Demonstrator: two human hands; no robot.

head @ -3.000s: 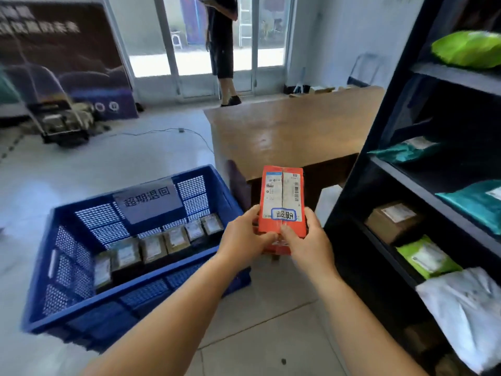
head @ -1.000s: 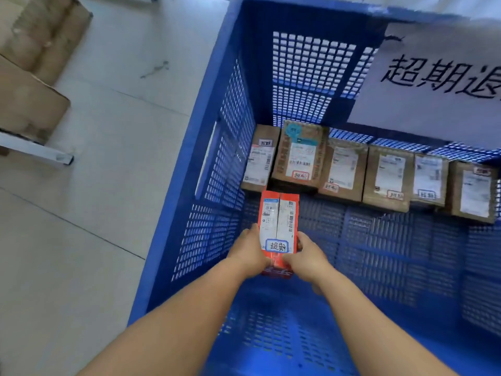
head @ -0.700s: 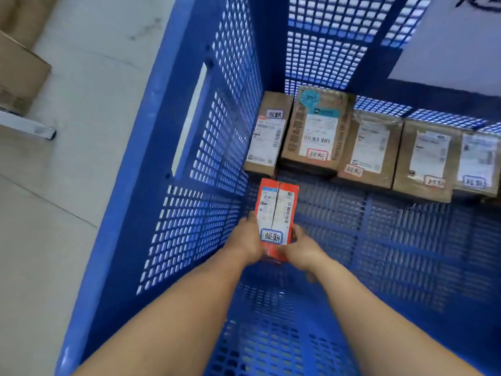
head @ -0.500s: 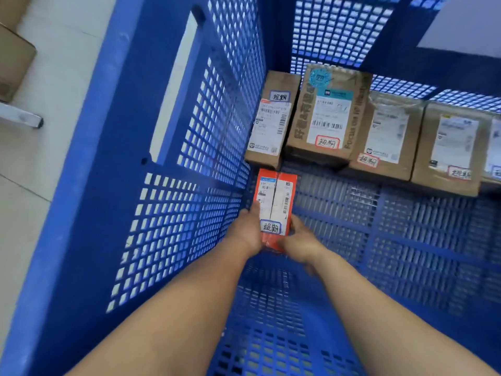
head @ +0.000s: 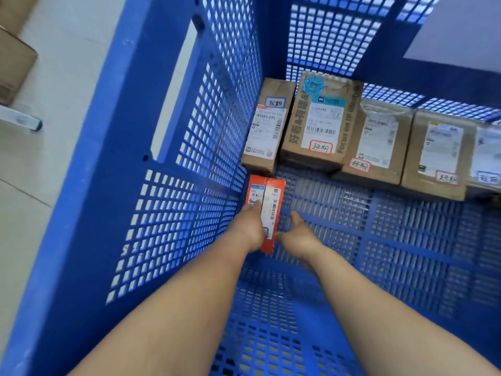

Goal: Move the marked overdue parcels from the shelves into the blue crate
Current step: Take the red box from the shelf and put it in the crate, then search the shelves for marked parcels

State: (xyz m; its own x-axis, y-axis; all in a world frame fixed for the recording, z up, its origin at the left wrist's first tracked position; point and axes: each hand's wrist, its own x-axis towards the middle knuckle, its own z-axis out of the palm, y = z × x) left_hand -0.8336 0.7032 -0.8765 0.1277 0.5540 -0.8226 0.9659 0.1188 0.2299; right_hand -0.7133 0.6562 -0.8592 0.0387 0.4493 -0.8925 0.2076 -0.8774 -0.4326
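From the head view, my left hand (head: 250,229) grips the orange parcel (head: 267,202) low in the blue crate (head: 173,185), just short of the brown boxes (head: 320,123). My right hand (head: 298,234) rests beside it, fingers relaxed. The parcel seems light and stiff; its long edges offer the best hold.

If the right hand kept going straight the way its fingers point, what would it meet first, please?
Probably the perforated blue crate floor just ahead of the right hand; beyond lies the large brown cardboard parcel, though depth is unclear.

Crate wall (head: 173,213) left, cardboard parcels (head: 320,123) ahead, floor (head: 406,240) free rightward
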